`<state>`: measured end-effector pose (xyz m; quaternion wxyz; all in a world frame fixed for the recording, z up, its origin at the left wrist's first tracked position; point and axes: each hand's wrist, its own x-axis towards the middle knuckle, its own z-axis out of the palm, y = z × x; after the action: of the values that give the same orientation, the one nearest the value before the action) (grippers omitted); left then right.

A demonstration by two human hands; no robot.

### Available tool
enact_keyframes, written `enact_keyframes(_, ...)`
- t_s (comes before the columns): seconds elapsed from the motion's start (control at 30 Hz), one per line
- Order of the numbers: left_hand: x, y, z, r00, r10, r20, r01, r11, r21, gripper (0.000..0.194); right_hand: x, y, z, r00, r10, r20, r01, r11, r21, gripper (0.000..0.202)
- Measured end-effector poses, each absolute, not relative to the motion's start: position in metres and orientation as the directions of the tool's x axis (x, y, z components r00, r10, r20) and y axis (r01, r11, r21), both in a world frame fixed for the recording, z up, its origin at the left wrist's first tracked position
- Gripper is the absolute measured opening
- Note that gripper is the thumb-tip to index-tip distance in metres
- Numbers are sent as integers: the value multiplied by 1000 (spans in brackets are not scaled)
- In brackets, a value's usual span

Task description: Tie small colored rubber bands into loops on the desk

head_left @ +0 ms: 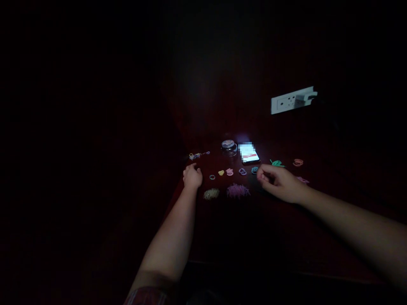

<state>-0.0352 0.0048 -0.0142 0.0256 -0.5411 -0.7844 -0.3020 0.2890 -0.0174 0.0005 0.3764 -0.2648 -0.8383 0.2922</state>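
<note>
Blue bands point(255, 170) are lying just beside the right hand point(281, 184), which is apparently working at that group; its fingers are curling inward, and whether they are grasping anything cannot be told. The left hand point(192, 177) is resting near linked bands point(195, 156), its grip likewise unclear. Between the hands, a purple pile point(238, 190) is occupying the worktop point(222, 233). Separating one band would be requiring a fine pinch.

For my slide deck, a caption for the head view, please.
Two hands among small coloured bands on a dark table, beside a lit phone.
</note>
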Motion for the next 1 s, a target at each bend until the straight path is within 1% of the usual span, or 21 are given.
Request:
enact_keyframes(0.1, -45, 12, -26, -448, 841, 302, 857, 308, 413, 36, 288, -19, 2, -577, 662, 479, 233, 695, -680, 9)
enact_keyframes(0.23, -43, 20, -32, -391, 868, 307, 894, 279, 349, 35, 287, -21, 3, -570, 672, 473, 236, 685, -689, 9)
enact_keyframes(0.3, -42, 29, -32, -323, 887, 330, 925, 222, 310, 37, 287, -22, 3, -567, 674, 475, 238, 685, -688, 9)
enact_keyframes(0.43, -47, 60, -32, -128, 925, 357, 974, 50, 222, 38, 287, -21, 4, -568, 676, 470, 289, 698, -655, 8)
enact_keyframes(0.53, -52, 88, -32, -23, 939, 344, 984, -40, 175, 42, 287, -21, 6, -558, 670, 489, 321, 718, -618, 9)
enact_keyframes(0.67, -58, 120, -31, 67, 951, 301, 984, -113, 140, 48, 287, -23, 10, -558, 632, 537, 341, 765, -546, 10)
enact_keyframes(0.77, -61, 136, -31, 97, 954, 283, 982, -138, 130, 53, 288, -24, 11, -567, 605, 559, 351, 791, -501, 11)
enact_keyframes(0.83, -63, 141, -32, 97, 950, 296, 981, -141, 131, 54, 288, -24, 12, -567, 602, 562, 364, 795, -485, 11)
enact_keyframes(1.0, -64, 138, -31, 52, 934, 353, 980, -117, 164, 46, 289, -21, 10, -562, 589, 580, 364, 807, -466, 11)
